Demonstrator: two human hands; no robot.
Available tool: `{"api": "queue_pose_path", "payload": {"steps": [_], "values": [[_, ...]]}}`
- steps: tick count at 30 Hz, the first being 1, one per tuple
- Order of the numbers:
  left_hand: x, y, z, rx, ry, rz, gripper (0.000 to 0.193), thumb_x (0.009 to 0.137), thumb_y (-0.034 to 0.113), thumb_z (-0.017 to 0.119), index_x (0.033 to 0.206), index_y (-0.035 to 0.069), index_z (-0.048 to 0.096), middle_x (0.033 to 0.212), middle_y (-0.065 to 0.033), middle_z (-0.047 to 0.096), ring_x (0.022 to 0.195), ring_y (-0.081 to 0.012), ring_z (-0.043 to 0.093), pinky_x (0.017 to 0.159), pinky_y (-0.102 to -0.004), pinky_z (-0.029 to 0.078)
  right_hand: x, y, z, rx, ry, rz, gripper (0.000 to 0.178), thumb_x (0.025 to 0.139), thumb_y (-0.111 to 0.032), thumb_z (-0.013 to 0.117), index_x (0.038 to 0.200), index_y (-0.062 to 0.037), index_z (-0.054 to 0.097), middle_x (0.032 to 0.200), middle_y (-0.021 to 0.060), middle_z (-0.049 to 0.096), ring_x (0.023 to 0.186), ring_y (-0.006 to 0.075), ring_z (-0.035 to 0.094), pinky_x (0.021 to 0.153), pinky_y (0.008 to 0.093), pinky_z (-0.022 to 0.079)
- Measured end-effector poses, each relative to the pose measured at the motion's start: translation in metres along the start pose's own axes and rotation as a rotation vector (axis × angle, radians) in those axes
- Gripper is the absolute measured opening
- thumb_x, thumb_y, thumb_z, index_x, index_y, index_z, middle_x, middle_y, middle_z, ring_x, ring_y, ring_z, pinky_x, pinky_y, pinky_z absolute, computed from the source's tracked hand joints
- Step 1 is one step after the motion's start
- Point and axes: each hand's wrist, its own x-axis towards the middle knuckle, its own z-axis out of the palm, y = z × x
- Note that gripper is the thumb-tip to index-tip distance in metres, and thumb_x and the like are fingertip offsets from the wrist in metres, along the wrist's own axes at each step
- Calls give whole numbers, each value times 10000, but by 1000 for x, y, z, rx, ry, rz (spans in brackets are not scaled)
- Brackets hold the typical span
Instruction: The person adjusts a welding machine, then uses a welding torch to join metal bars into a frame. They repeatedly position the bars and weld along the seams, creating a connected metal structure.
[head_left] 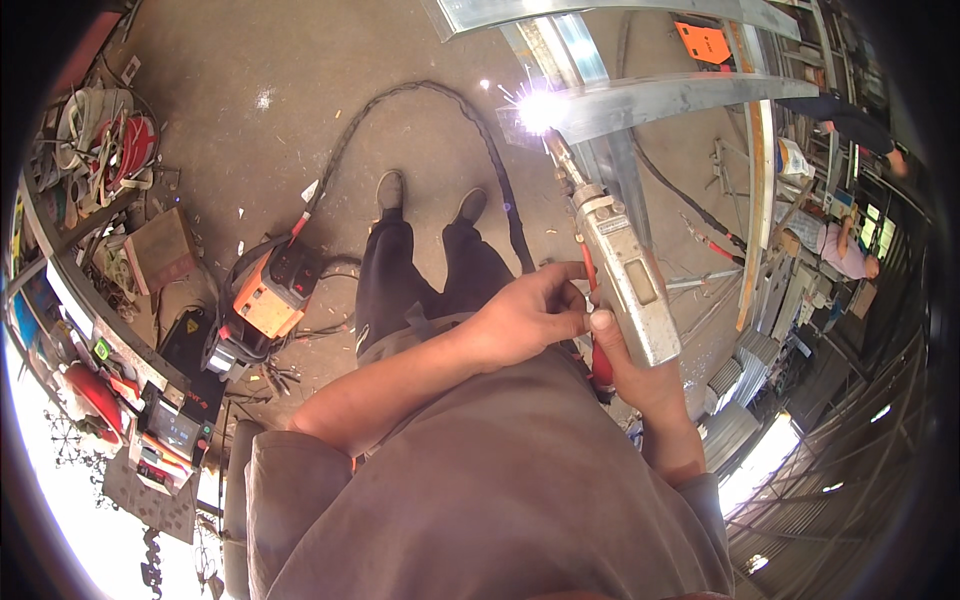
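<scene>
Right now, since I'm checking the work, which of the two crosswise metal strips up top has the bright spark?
The lower strip: the bright spark sits at its left end, by the torch; the upper strip shows none.

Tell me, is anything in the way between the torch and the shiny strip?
Nothing I can see: the tip of the torch points at the left end of the strip. A white glare sits there, so I can't tell whether they touch. The right grip holds the torch.
</scene>
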Motion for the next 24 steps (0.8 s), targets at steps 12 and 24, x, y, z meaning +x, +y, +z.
{"api": "queue_pose_path", "payload": {"steps": [12,24], "values": [[-2,7,4,63,-19,-26,666,918,160,741,1483,-54,462,888,11,561,826,-87,549,771,-275,488,-4,4,-2,-13,-4,3,694,1014,-365,706,1535,8,439,1434,188,572,1161,251,652,949,381,545],[-4,7,7,93,-28,-49,679,912,170,755,1483,-55,465,893,15,540,825,-87,530,770,-274,481,-8,6,-1,5,8,-20,683,1020,-352,701,1531,20,441,1417,185,582,1104,231,667,915,369,551]]}}
